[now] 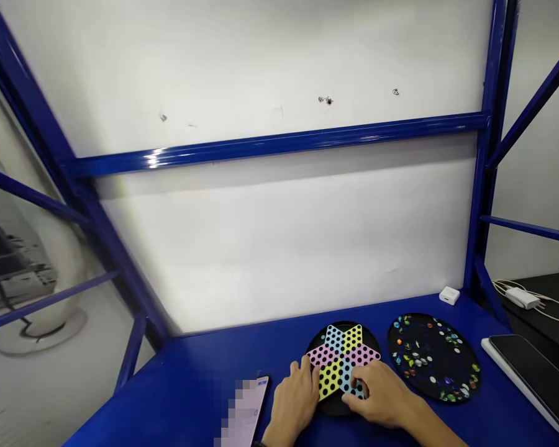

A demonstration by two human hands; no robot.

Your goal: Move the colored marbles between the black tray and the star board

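A star-shaped Chinese checkers board (328, 380), with yellow, pink and light blue points full of dark holes, lies over a round black tray (335, 406). At its left side is my left hand (294, 397), fingers bent over the edge and thumb against the yellow point. My right hand (379, 392) has its thumb and index finger curled about the lower right blue point. Both hands grip the board by its edges; the undersides of the fingers are hidden. Just right of my right hand sits a second round black tray (426, 388) with glass marbles scattered in it.
The blue table (190, 385) stands against a white wall, framed by blue metal bars (279, 144). A phone (249, 410), partly pixelated, lies left of my left hand. A white charger (449, 295) sits at the back right; a dark-screened device (535, 379) lies at the right edge.
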